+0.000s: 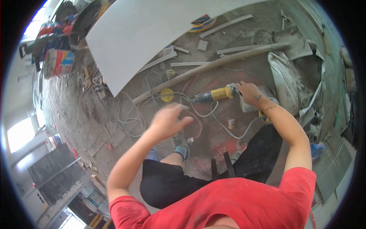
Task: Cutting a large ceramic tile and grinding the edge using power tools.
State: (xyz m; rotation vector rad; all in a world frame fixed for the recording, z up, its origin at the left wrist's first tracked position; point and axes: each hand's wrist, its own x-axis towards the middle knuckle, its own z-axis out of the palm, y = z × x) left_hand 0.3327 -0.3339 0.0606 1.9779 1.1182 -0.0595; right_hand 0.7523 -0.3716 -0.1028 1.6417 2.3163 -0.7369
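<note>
Grinder (215,94) on dusty floor (76,114), my right hand (248,92) on its head end.
Right fingers curl over the front of the yellow tool; how tight, I cannot tell. Left hand (167,121) hangs in the air above the floor, blurred, fingers loosely spread, holding nothing. White cable (225,128) loops between my knees; long pole (206,68) lies just beyond the grinder.

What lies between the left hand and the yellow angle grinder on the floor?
Nothing solid blocks the way. The left hand is raised and empty above the floor, and only loose grey cables lie between it and the yellow angle grinder. The right hand rests on the grinder's front end.
</note>
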